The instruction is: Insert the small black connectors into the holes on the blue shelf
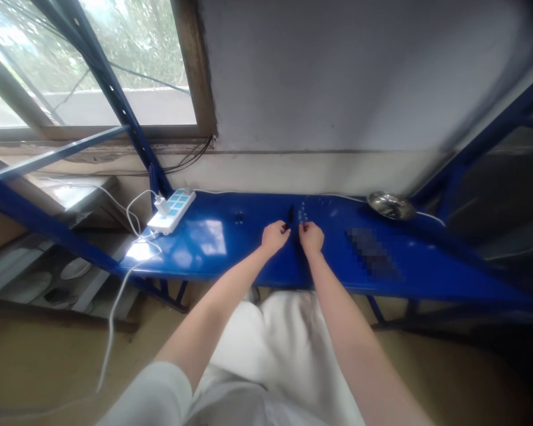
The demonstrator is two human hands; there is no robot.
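My left hand (274, 236) is over the middle of the blue table (257, 207), its fingers closed on a small dark piece (285, 227) too small to name. A short distance to its right, my right hand (311, 238) has thumb and fingers pinched together. What that hand holds, if anything, I cannot make out. Just beyond its fingertips lie several small clear round pieces (300, 213). A slim black object (291, 213) lies between and beyond the two hands. Left of my left hand are two small dark pieces (238, 218).
At the table's left end sits a white power strip (172, 212) with a plug and white cord (112, 313). A shiny metal bowl (391, 205) is at the back right. A pixelated dark object (373, 254) lies right of my hands. Blue posts (137, 139) frame the table.
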